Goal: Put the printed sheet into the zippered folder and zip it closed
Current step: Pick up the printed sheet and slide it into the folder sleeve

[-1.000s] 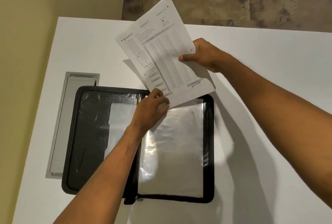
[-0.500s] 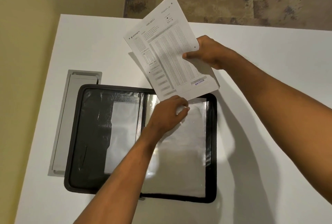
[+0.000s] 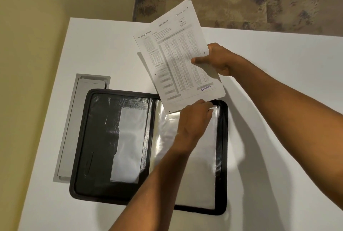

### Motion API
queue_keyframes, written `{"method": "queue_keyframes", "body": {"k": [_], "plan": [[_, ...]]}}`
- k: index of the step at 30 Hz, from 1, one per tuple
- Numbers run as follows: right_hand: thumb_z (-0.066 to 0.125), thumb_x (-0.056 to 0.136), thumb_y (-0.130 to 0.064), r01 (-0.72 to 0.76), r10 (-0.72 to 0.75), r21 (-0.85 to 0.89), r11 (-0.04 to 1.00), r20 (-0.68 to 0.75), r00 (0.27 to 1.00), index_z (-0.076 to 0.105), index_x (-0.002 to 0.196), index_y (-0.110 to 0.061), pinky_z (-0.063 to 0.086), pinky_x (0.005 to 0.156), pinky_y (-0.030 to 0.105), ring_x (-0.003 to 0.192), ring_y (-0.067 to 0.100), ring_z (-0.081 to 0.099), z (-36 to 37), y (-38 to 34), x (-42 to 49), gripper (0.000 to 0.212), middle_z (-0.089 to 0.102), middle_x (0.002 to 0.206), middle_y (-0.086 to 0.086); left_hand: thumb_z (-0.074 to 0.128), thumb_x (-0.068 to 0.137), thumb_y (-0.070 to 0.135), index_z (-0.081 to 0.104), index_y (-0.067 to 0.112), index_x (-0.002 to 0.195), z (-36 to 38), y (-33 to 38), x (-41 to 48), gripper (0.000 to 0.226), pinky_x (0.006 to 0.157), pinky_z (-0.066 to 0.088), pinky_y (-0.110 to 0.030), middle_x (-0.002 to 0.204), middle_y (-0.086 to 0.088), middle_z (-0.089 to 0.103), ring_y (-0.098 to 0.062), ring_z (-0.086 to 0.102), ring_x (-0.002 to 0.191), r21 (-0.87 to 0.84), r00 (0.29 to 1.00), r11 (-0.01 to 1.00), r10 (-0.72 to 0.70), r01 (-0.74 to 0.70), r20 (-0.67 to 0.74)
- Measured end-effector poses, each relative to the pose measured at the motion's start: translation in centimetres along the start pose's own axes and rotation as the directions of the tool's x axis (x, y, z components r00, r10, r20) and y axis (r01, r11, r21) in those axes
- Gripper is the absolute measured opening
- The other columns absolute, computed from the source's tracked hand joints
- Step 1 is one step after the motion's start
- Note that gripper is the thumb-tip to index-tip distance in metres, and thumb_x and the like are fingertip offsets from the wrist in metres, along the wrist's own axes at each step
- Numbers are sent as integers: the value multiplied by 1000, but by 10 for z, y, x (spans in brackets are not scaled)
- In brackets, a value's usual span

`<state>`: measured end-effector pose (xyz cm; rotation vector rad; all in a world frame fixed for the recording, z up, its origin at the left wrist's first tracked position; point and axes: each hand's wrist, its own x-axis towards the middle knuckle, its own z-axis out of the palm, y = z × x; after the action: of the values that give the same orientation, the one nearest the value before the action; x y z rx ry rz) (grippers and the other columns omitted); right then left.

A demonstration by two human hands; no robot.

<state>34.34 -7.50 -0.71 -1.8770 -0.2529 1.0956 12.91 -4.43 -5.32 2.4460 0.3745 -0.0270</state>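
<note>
A black zippered folder (image 3: 96,138) lies open flat on the white table, with clear plastic sleeves (image 3: 200,165) on its right half. Above its top edge my right hand (image 3: 217,60) holds the printed sheet (image 3: 176,54) by its right edge, tilted and lifted off the table. The sheet's lower edge hangs just over the top of the right-hand sleeve. My left hand (image 3: 193,123) rests on that sleeve's top edge, fingertips pinching the plastic right below the sheet.
A grey cable-tray cover (image 3: 74,125) is set into the white table (image 3: 278,101) left of the folder. A yellow wall runs along the left; patterned floor shows beyond the table's far edge.
My left hand has slid right along the sleeve's top edge, toward the folder's upper right corner. The sheet has shifted slightly right and lower, staying in my right hand.
</note>
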Motion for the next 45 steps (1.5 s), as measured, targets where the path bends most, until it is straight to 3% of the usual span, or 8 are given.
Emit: {"method": "queue_keyframes", "body": {"k": [10,14,18,21,24,34,38,45], "plan": [[72,96,-7,-52,56,165,985,-20,998,67,124,-4,43,45,3,58,-8,70,10,23,5,29,78,75,-15,70,90,16,69,22,75,-5,18,0,16,50,25,-26,68,4,62,-21,60,53,224,996,973,32,-51,87],[74,95,-9,-69,73,157,985,-19,997,65,133,-3,51,56,7,72,-5,73,13,29,5,40,74,100,-8,79,72,3,62,19,67,-9,27,-6,23,48,21,-29,64,-2,61,-25,61,50,276,981,955,57,-108,186],[75,93,-7,-67,75,167,984,-42,996,67,128,-4,50,55,6,69,-7,73,17,33,9,36,74,95,-9,88,57,0,65,15,67,-16,34,-9,30,47,19,-27,60,-4,60,-25,58,44,283,974,948,84,-143,210],[76,93,-7,-65,74,176,982,-46,996,68,126,-7,52,58,7,71,-5,74,19,35,9,34,75,93,-11,92,54,-1,65,14,68,-19,35,-8,34,47,19,-25,59,-5,59,-26,51,38,295,976,943,95,-151,195],[75,93,-7,-62,71,208,976,-39,997,68,130,-5,56,84,16,95,6,73,21,38,10,38,76,107,-4,93,52,-5,65,11,69,-22,35,-7,36,47,21,-24,58,-6,57,-25,37,36,303,970,935,127,-186,206],[77,93,-12,-43,57,130,991,-107,993,65,136,-6,52,108,39,116,25,69,25,41,9,46,73,123,5,91,67,1,72,10,90,-22,37,-6,31,49,26,-27,73,-7,65,-26,60,49,354,920,864,261,-358,293],[78,93,-19,-38,46,57,998,-158,986,63,139,-8,53,107,43,117,29,67,29,42,6,49,71,129,9,81,82,4,69,12,107,-20,33,-3,28,54,35,-31,92,-7,70,-27,66,63,377,898,833,286,-406,334],[76,95,-27,-40,41,5,999,-201,979,63,140,-10,55,98,38,115,27,67,30,50,1,50,71,129,7,81,78,2,72,7,83,-16,21,5,11,77,46,-41,75,-10,69,-29,60,81,406,779,666,557,-626,287]]}}
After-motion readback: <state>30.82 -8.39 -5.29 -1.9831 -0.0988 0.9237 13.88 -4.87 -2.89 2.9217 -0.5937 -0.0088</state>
